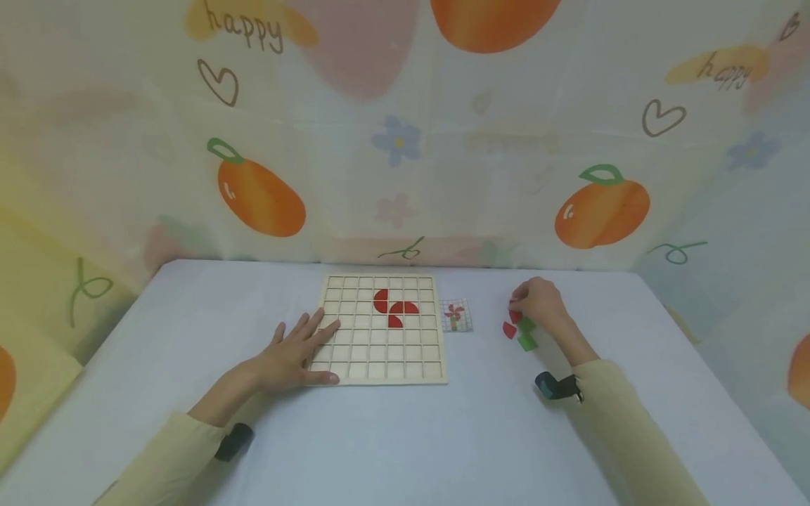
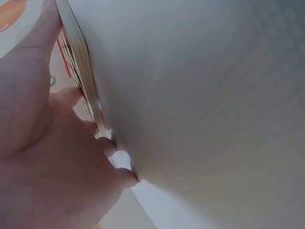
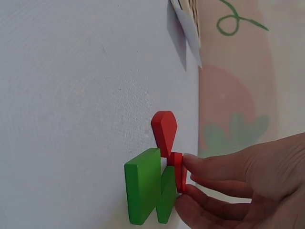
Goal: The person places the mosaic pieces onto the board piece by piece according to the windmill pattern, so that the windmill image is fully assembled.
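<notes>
My left hand (image 1: 285, 362) lies with spread fingers across the left edge of a wooden grid board (image 1: 361, 351), thumb on its near corner. Several red quarter-circle pieces (image 1: 395, 321) sit in the board's cells, forming a pinwheel-like shape. To the right, my right hand (image 1: 543, 303) pinches a red quarter-circle piece (image 3: 184, 172) between thumb and fingers, low over a small group of pieces. Beside it are another loose red piece (image 3: 164, 129) and green square pieces (image 3: 143, 186), with one more red piece (image 1: 515, 317) just under the fingertips.
A small picture card (image 1: 455, 315) showing a red and green figure on a grid lies against the board's right edge. The white-covered table (image 1: 392, 443) meets a fruit-patterned cloth (image 1: 443, 197) at the back. Dark wrist devices (image 1: 557, 385) hang below both sleeves.
</notes>
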The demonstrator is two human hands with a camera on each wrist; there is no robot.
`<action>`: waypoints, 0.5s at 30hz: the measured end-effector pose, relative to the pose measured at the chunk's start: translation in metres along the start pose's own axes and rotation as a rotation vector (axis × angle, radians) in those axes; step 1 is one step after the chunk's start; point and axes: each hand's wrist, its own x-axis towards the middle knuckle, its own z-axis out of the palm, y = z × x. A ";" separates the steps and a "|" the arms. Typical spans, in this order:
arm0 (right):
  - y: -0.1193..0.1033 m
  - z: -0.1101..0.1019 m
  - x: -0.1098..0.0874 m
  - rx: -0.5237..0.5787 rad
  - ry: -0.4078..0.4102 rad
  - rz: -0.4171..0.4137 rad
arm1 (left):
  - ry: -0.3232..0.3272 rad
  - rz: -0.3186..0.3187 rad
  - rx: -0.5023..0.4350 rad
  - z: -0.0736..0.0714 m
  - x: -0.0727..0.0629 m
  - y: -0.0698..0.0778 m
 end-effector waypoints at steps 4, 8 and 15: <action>-0.002 0.000 -0.001 -0.008 0.010 0.012 | 0.001 -0.002 -0.004 0.001 0.000 0.000; -0.002 0.002 0.000 -0.002 0.016 0.010 | -0.001 -0.014 0.001 0.001 0.000 0.000; -0.002 0.004 0.000 0.022 0.026 0.009 | -0.003 -0.024 0.000 0.000 0.001 0.000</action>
